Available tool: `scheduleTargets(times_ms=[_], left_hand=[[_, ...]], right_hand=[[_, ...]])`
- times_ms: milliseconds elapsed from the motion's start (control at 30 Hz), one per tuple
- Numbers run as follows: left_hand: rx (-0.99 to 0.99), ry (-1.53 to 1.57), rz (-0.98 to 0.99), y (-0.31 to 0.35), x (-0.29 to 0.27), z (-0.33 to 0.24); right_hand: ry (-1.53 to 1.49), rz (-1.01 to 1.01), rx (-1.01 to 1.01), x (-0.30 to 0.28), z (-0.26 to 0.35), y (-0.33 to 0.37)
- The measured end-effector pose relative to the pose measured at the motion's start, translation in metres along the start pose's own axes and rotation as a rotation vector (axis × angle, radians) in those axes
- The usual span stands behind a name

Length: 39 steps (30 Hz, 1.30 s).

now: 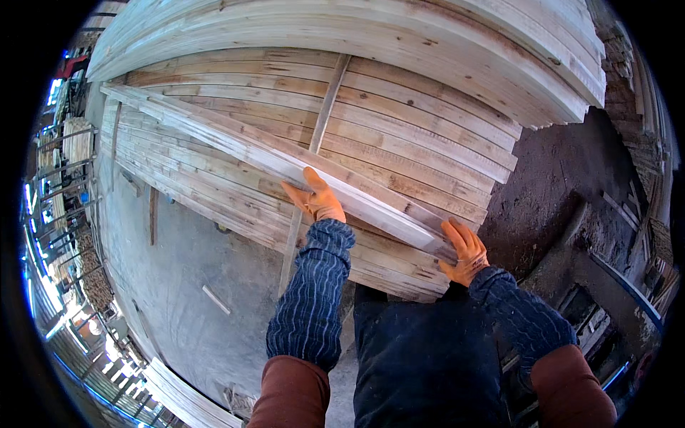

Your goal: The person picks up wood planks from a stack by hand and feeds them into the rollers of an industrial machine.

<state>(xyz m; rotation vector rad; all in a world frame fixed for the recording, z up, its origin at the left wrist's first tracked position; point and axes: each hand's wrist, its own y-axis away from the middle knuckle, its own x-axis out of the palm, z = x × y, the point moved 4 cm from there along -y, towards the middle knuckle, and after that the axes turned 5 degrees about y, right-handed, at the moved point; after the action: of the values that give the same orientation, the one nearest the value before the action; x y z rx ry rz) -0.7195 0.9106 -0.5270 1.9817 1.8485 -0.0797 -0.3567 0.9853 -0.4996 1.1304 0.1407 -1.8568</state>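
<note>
A long, pale wooden board (371, 203) lies slantwise across a layer of planks, with a narrow strip of wood along its far side. My left hand (322, 203), in an orange glove, is at the board's near edge around its middle, thumb and fingers spread apart. At the board's right end is my right hand (467, 253), also gloved in orange. Its fingers are on the far side of that end and its thumb on the near side. Part of the right palm's contact is hidden from view.
A thin crosswise wooden stick (330, 107) rests on the plank layer (421, 135). Beyond it rises a taller stack of boards (342, 25). Grey concrete floor (193, 264) lies to the left, with a loose wood piece (216, 299) on it. More timber stands at the far right.
</note>
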Motion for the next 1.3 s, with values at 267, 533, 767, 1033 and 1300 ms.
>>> scheduleTargets(times_ms=[267, 533, 767, 1033, 1300], left_hand=[[-0.139, 0.299, 0.057, 0.092, -0.003, 0.057], [-1.009, 0.815, 0.536, 0.111, -0.031, 0.034], [-0.900, 0.798, 0.490, 0.123, -0.088, 0.008], [-1.521, 2.131, 0.527, 0.146, -0.151, -0.045], [-1.120, 1.167, 0.968, 0.146, -0.247, -0.122]], right_hand=[[0.119, 0.390, 0.123, -0.008, 0.012, -0.036], [-0.299, 0.492, 0.187, -0.016, 0.002, -0.048], [-0.278, 0.183, 0.211, -0.028, 0.071, -0.002], [-0.394, 0.187, 0.116, -0.090, 0.157, 0.060], [-0.475, 0.638, 0.296, -0.106, 0.251, 0.073]])
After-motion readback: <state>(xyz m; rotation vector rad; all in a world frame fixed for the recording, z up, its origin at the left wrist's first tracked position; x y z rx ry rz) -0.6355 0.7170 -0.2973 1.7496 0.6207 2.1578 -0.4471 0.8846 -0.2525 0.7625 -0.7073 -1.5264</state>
